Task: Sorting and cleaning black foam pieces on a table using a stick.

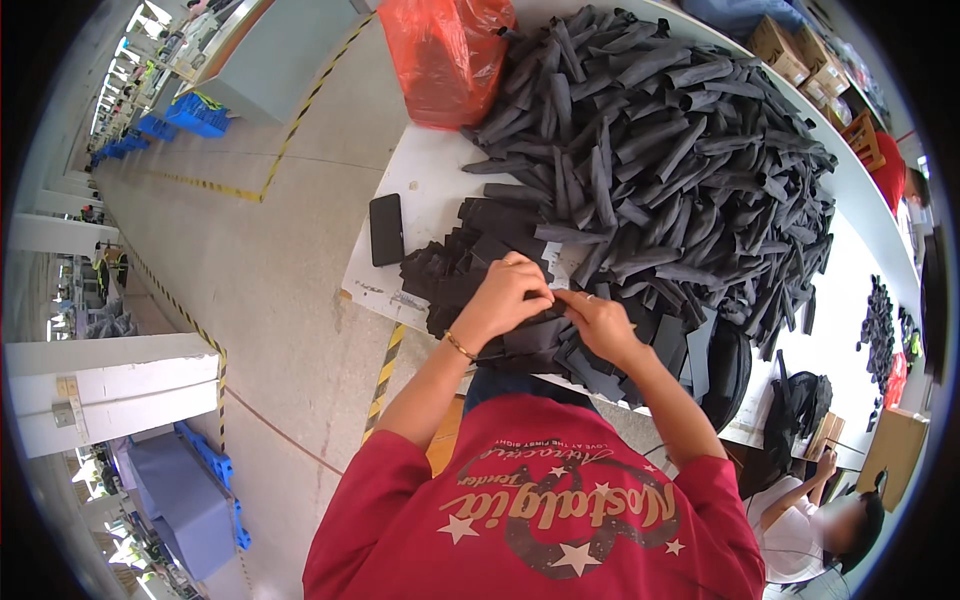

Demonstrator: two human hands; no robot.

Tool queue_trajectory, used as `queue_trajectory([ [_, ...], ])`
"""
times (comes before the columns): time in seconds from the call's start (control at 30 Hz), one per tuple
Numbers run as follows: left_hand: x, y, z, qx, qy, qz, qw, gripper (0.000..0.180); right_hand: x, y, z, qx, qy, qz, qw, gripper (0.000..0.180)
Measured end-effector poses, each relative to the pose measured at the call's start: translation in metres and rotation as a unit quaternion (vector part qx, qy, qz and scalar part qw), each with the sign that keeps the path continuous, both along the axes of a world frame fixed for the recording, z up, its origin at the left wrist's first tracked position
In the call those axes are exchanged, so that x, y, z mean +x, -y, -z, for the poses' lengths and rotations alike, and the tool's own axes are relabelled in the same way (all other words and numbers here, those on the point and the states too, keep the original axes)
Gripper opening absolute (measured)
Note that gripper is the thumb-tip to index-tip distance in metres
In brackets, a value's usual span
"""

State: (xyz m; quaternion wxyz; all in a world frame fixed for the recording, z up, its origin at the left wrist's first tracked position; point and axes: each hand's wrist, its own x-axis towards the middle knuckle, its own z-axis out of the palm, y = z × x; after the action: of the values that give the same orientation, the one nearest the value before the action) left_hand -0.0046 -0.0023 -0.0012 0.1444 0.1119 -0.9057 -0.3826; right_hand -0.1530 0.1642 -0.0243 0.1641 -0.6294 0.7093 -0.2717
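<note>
fingers [532, 284]: left hand [510, 294], right hand [604, 326] pinching dark piece [552, 308] | piece mostly hidden | red bag [445, 65] cut off

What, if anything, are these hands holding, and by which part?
The left hand and right hand are curled close together over dark pieces; whether one is held, and where, cannot be told.

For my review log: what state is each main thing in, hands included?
Bare left hand: fingers curled, close to the right hand; grip unclear.
Bare right hand: fingers bent toward the left hand; grip unclear.
Black rectangular phone: lying flat, no lit screen showing.
Red translucent plastic bag: bulging, its top cut off by the picture.
Long dark grey fabric pieces: rolled or folded, heaped loosely.
White tabletop: largely covered.
</note>
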Motion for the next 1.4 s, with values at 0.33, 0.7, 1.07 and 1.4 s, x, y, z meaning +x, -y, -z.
queue_trajectory([
  [0.33, 0.004, -0.053, 0.047, 0.717, -0.266, -0.259, 0.591, 0.027, 0.063, 0.004, 0.021, 0.005, 0.314, 0.138, 0.939, 0.012],
  [0.7, -0.011, -0.067, 0.03, 0.71, -0.258, -0.349, 0.555, 0.027, 0.097, 0.016, 0.008, -0.107, 0.251, 0.238, 0.932, 0.023],
  [1.07, -0.004, -0.033, 0.015, 0.678, -0.25, -0.379, 0.578, 0.028, 0.104, -0.017, 0.016, 0.014, 0.293, 0.19, 0.937, 0.01],
  [1.4, -0.015, -0.038, 0.021, 0.693, -0.217, -0.396, 0.562, 0.032, 0.078, -0.097, -0.005, 0.022, 0.198, 0.126, 0.972, 0.005],
])
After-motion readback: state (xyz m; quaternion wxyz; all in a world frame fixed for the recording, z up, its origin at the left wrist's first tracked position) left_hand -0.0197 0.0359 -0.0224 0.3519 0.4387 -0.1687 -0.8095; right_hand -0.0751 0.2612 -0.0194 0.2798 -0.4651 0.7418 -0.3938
